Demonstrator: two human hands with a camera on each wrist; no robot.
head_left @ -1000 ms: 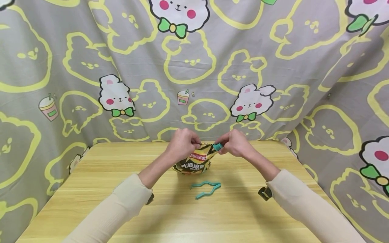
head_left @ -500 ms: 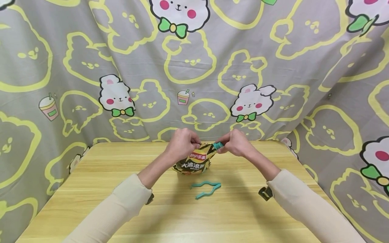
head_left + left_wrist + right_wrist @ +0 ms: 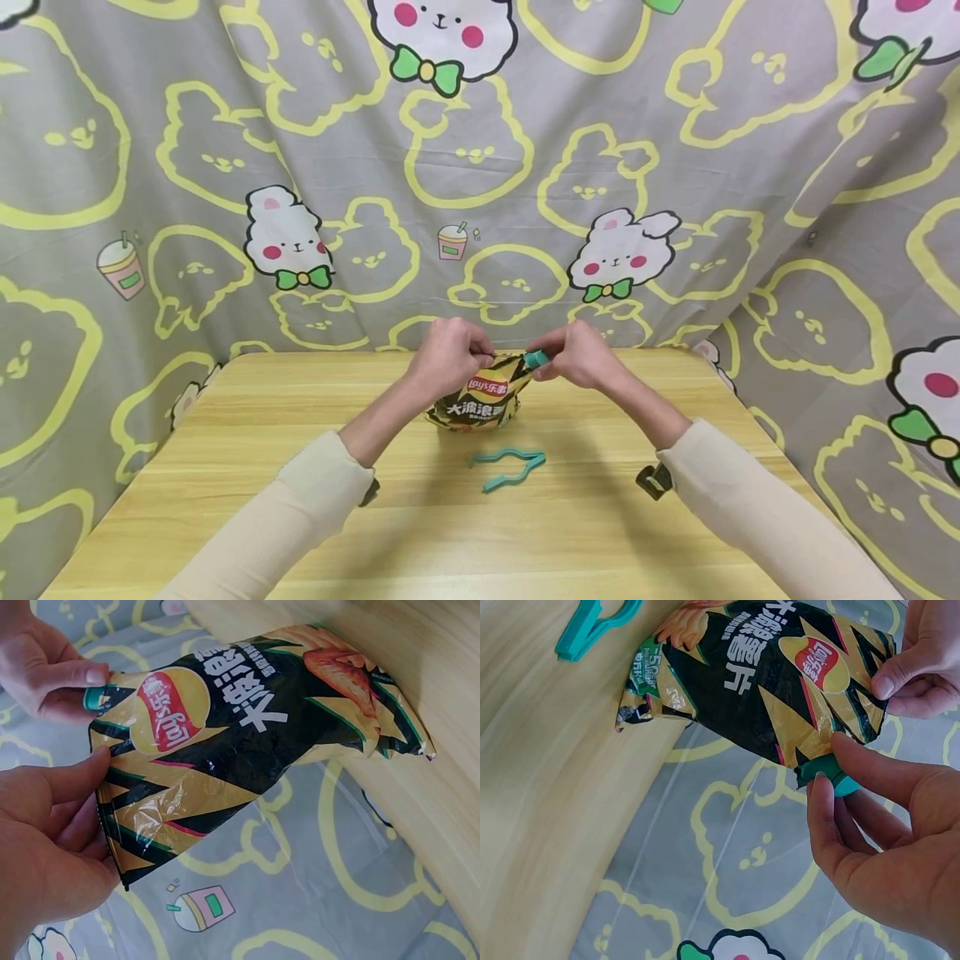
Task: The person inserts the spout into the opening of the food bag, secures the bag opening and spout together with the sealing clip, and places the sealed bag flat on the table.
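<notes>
A black and gold Lay's chip bag [image 3: 476,410] stands on the table in the head view, its top edge drawn up between both hands. My left hand [image 3: 452,357] pinches that edge, thumb on the printed face, as the left wrist view shows. At the bag's other top corner, my right hand [image 3: 587,357] grips a small rounded teal plastic piece [image 3: 831,775] between thumb and fingers. The bag's corner meets this piece; its far side is hidden by the fingers. Nearer the person lies a teal bag clip [image 3: 536,460], its two arms spread apart.
The wooden table [image 3: 285,500] runs back to a grey patterned curtain [image 3: 360,150], which also hangs along the sides. Dark straps [image 3: 655,481] show at the sleeve cuffs.
</notes>
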